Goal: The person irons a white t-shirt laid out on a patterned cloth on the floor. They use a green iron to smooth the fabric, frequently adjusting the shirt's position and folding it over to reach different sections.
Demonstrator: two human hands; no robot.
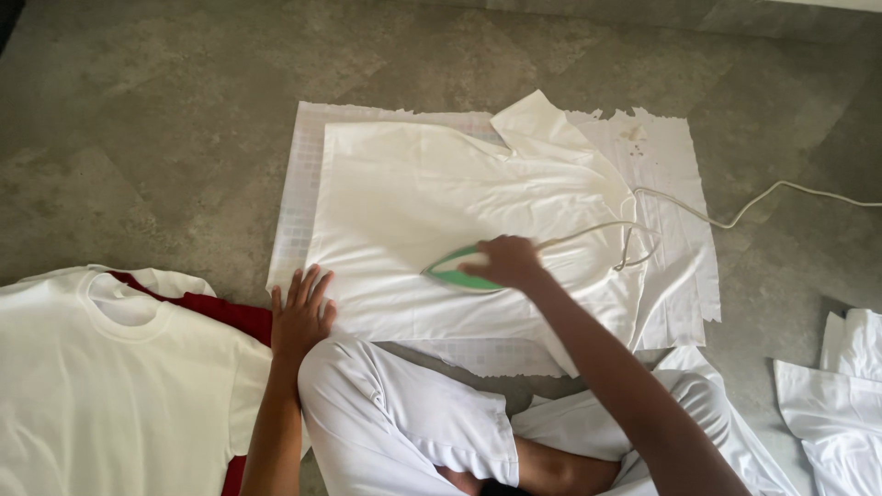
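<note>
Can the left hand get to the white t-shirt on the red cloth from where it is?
Probably yes. The left hand lies flat at the edge of the ironing sheet, right beside the t-shirt, and nothing lies between them. The right hand holds the iron.

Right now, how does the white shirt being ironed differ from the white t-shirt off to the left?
The white shirt lies spread on a floor mat under the green iron, gripped by the right hand; the white t-shirt lies atop a red garment, untouched. The left hand presses the shirt's edge. Both are white.
</note>
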